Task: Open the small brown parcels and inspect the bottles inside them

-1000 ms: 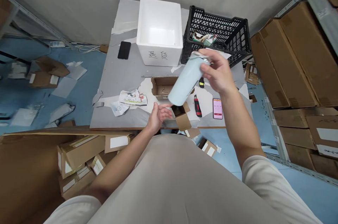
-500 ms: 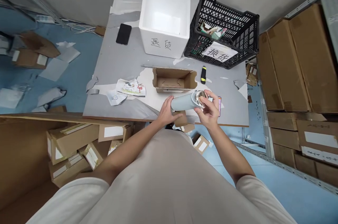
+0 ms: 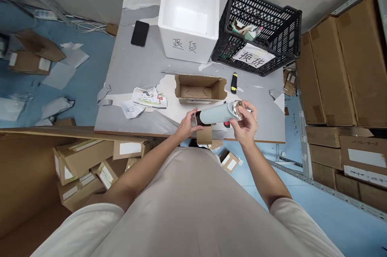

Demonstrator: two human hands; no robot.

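Note:
A pale blue thermos bottle (image 3: pixel 216 114) lies nearly level between my hands, above the table's front edge. My left hand (image 3: pixel 188 125) grips its dark base end. Around the shiny metal top at the other end, the fingers of my right hand (image 3: pixel 246 123) are closed. Just beyond the bottle sits an open cardboard box (image 3: pixel 200 88) with nothing seen inside. A small brown cardboard flap (image 3: pixel 204 135) shows below the bottle, near my left hand. Part of a red and black object (image 3: pixel 226 124) peeks out beneath the bottle.
Behind the box stand a white foam bin (image 3: pixel 190 45) and a black crate (image 3: pixel 266 27) holding some packaging. A yellow-black cutter (image 3: pixel 234 83), a phone (image 3: pixel 140 33) and printed papers (image 3: pixel 149 98) lie on the table (image 3: pixel 121 67). Carton stacks (image 3: pixel 335 71) line the right side.
The bottle has shifted slightly right and turned more level, and its dark base now shows. My right hand has moved right with the top; my left hand has slid to the base end.

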